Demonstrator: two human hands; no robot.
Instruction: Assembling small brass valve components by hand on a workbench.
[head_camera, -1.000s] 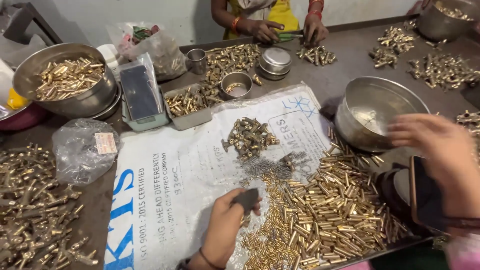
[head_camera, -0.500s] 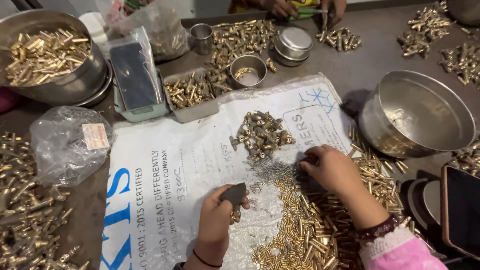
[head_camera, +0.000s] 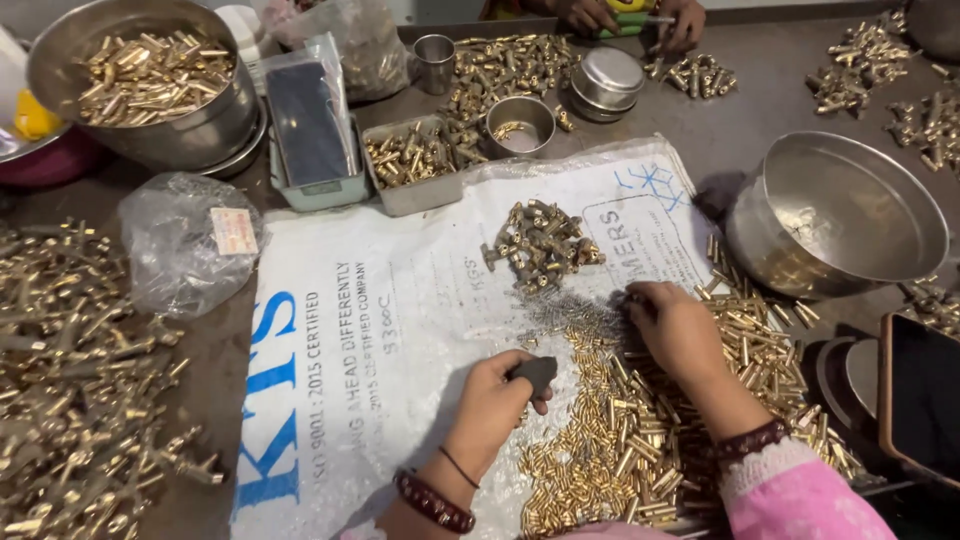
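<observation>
You are sorting little brass pieces (head_camera: 640, 450). Your left hand (head_camera: 490, 405) is closed around a small dark block (head_camera: 535, 372). Your right hand (head_camera: 675, 325) rests curled on the pile, fingers bent, picking. Next, pinch gently.

We could not see what our right hand (head_camera: 678, 330) pressed on among the small brass pieces (head_camera: 640, 440); its fingertips were curled under. The dark block (head_camera: 535, 373) in our left hand (head_camera: 495, 400) was half covered by fingers. The picture's top edge cut off another person's hands (head_camera: 625, 15), and the left edge cut the heap of brass fittings (head_camera: 80, 380).
</observation>
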